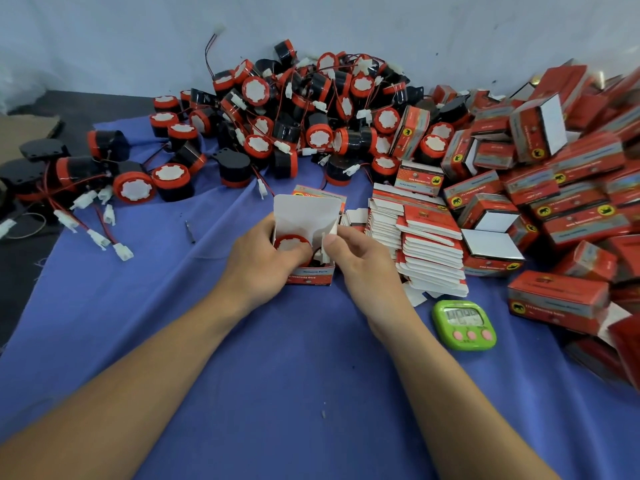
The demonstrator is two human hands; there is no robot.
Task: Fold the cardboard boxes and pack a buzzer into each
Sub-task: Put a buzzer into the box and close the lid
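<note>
Two hands meet at the middle of a blue fabric-covered tabletop (277,358) against a pale wall (138,36). The left hand (266,261) grips an open red-and-white cardboard box (306,216) holding a red-and-black buzzer (289,242), and the right hand (360,261) pinches its flap (326,242). Box lettering is too blurred to read.

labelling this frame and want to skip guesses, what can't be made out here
Head view:
buzzer body: hidden by left hand and box wall.
white piece pinched by right hand: flap or plug, blurred.
timer digits: blurred.
box pile: cut by right edge.
</note>
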